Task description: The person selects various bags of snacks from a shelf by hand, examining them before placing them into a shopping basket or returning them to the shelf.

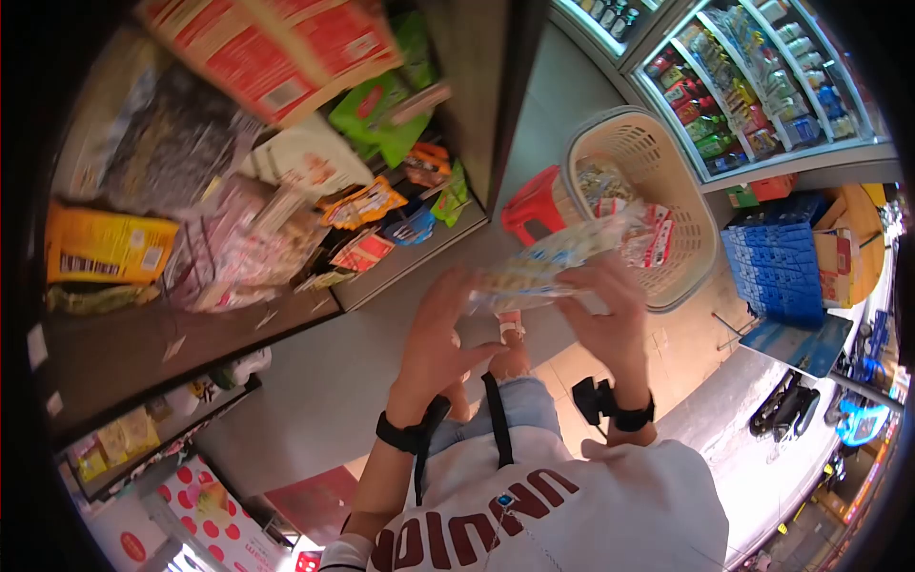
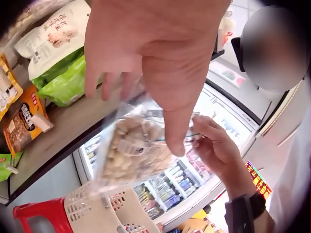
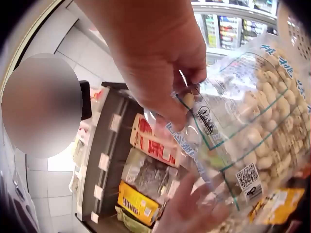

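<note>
A clear plastic bag of pale, rounded nuts (image 1: 548, 259) (image 2: 129, 158) (image 3: 265, 124), printed in blue and green, hangs tilted between the two hands. My right hand (image 1: 610, 319) (image 2: 221, 153) (image 3: 150, 63) pinches its edge between thumb and fingers. On the bag's other side is my left hand (image 1: 429, 348) (image 2: 150, 53) (image 3: 194, 206), fingers extended and thumb spread; it touches or nearly touches the plastic. Below and beyond the bag stands a beige basket (image 1: 701, 224) (image 2: 87, 208) with packets inside and a red part (image 1: 534, 205) (image 2: 48, 213) at its side.
Shelves at the left hold snack packets, including an orange-yellow one (image 1: 110, 246) (image 3: 138, 201) and green ones (image 1: 381, 114). A lit drinks fridge (image 1: 753, 86) is behind the basket. Blue stacked packs (image 1: 777, 262) and a cardboard box (image 1: 836, 267) lie at the right.
</note>
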{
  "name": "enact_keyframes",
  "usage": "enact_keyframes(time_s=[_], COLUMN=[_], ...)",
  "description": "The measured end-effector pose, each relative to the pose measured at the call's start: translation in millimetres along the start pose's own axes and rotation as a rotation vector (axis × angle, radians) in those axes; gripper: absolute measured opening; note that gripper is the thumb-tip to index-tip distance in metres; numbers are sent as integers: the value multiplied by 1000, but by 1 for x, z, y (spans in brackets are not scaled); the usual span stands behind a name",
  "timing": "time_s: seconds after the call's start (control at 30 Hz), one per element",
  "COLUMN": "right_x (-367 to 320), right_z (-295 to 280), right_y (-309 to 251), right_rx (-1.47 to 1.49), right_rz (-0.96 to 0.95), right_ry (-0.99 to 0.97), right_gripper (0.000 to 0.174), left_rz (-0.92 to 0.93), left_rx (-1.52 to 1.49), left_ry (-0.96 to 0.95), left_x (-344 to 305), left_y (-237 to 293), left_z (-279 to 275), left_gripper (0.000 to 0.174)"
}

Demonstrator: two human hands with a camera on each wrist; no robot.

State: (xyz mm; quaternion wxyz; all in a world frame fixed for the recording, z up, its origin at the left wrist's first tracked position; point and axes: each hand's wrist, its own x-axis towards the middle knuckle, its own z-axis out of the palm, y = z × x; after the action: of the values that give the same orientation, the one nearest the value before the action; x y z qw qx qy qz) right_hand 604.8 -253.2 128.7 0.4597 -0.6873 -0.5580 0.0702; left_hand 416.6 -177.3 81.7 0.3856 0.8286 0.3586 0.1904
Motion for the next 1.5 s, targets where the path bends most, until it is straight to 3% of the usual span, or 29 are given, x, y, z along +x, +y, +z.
enact_keyframes(time_s=[0.1, 0.17, 0.2, 0.27, 0.3, 0.37, 0.47, 0.5, 0.57, 0.6, 0.67, 0.7, 0.77, 0.8, 0.87, 0.9, 0.97, 1.0, 1.07, 1.1, 1.17, 1.2, 1.27, 1.4, 1.47, 1.5], right_x=[-28, -45, -52, -64, -70, -84, -121, -141, -168, -168, -166, -166, -158, -153, -146, -146, -141, -141, -145, -149, -156, -154, -153, -148, -147, -145], right_z=[63, 103, 121, 150, 161, 185, 224, 241, 266, 262, 259, 261, 265, 264, 264, 267, 275, 281, 294, 300, 313, 316, 316, 309, 308, 307], right_y=[-31, -53, -65, -84, -88, -92, -48, -22, 26, 28, 26, 21, 11, 6, -3, -5, -8, -12, -25, -26, -26, -29, -34, -34, -33, -32], right_rx=[157, 307, 322, 447, 455, 414, 231, 236, 386, 388, 915, 919, 976, 978, 838, 843, 567, 571, 264, 267, 98, 104, 4, 36, 200, 203], right_rz=[38, 120, 120, 149, 149, 67, 394, 389, 782, 778, 1070, 1072, 877, 877, 746, 748, 464, 468, 133, 137, -69, -63, -139, -156, -103, -107], right_ry=[-150, -223, -229, -305, -307, -229, -68, -80, -125, -135, -623, -630, -571, -574, -494, -493, -573, -568, -627, -621, -684, -677, -821, -848, -804, -807], right_gripper=[20, 24, 24, 28, 28, 33, 40, 40, 37, 37, 35, 35, 28, 28, 22, 22, 21, 21, 21, 21, 18, 18, 15, 18, 19, 19], left_rz=[-80, -269, -282, -572, -577, -480, -592, -598, -704, -707, -739, -744, -711, -712, -1043, -1045, -1133, -1133, -842, -841, -448, -445, -193, -75, -203, -207], left_rx=[-69, -139, -129, -373, -367, -633, -755, -755, -898, -898, -1085, -1081, -1194, -1193, -1028, -1022, -689, -683, -550, -545, -89, -81, 334, 385, 157, 158], left_ry=[-72, -96, -91, -10, -7, 263, 446, 460, 534, 545, 584, 590, 538, 541, 561, 562, 495, 490, 422, 417, 263, 255, 81, 39, -130, -126], left_x=[-30, -61, -78, -114, -132, -166, -198, -206, -216, -222, -231, -236, -240, -242, -250, -254, -257, -255, -248, -237, -210, -199, -182, -167, -165, -165], left_y=[-20, -48, -61, -90, -108, -142, -163, -166, -172, -176, -187, -192, -201, -204, -211, -215, -224, -228, -236, -231, -223, -224, -226, -249, -251, -251], left_z=[-27, -45, -52, -60, -61, -63, -72, -75, -79, -78, -74, -71, -65, -63, -60, -59, -60, -59, -59, -64, -74, -77, -78, -82, -88, -92], left_gripper=[73, 57, 57, 40, 40, 32, 29, 29, 31, 31, 34, 34, 45, 45, 58, 58, 77, 77, 75, 75, 71, 71, 60, 43, 29, 29])
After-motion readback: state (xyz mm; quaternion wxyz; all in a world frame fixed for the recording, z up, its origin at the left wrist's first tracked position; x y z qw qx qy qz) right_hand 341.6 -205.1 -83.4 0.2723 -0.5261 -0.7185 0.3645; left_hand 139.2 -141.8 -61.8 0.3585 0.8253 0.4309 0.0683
